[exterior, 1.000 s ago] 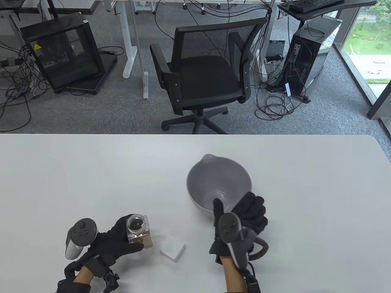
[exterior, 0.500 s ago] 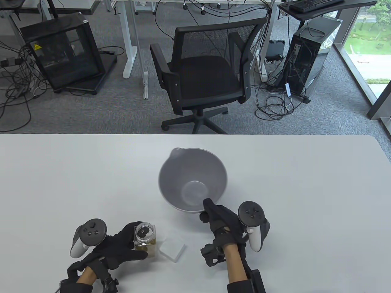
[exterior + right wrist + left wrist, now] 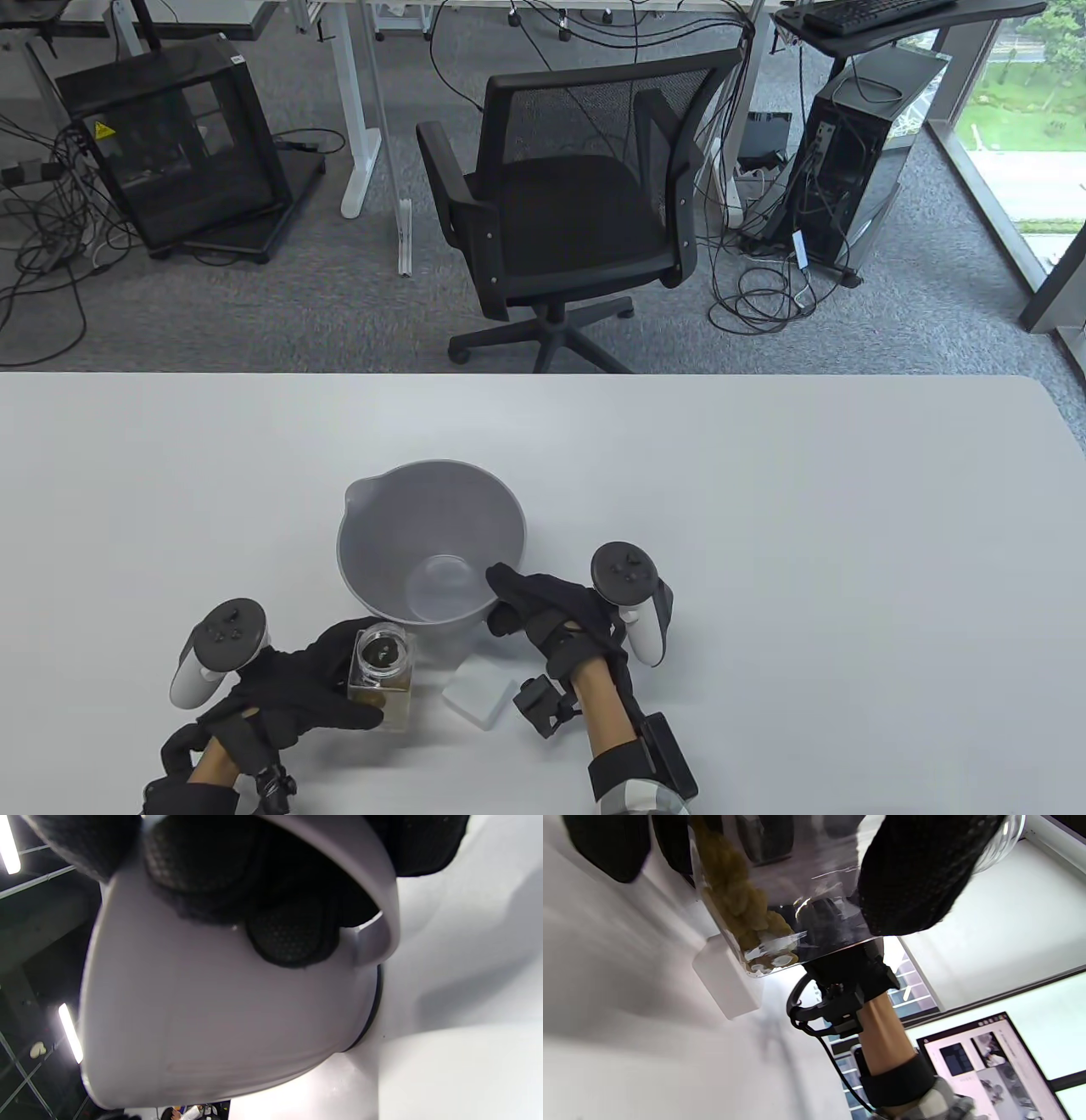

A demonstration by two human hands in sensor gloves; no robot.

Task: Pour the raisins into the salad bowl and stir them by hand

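Observation:
A grey salad bowl (image 3: 399,509) with a pouring lip sits near the table's front, nothing visible inside it. My right hand (image 3: 543,607) grips its near-right rim and handle, thumb over the rim; the right wrist view shows my fingers curled through the handle on the bowl's outer wall (image 3: 220,1018). A clear open jar of raisins (image 3: 382,671) stands just in front of the bowl, held upright by my left hand (image 3: 305,688). In the left wrist view the raisins (image 3: 734,904) fill the jar (image 3: 797,878) below my gloved thumb.
A white square lid (image 3: 479,698) lies on the table between my hands, also seen in the left wrist view as a white block (image 3: 725,980). Beyond the table's far edge stand an office chair (image 3: 568,195), desks and a computer tower (image 3: 857,153).
My right hand has dragged the bowl left and toward me, until it stands just behind the jar. My left hand with the jar shifted only slightly.

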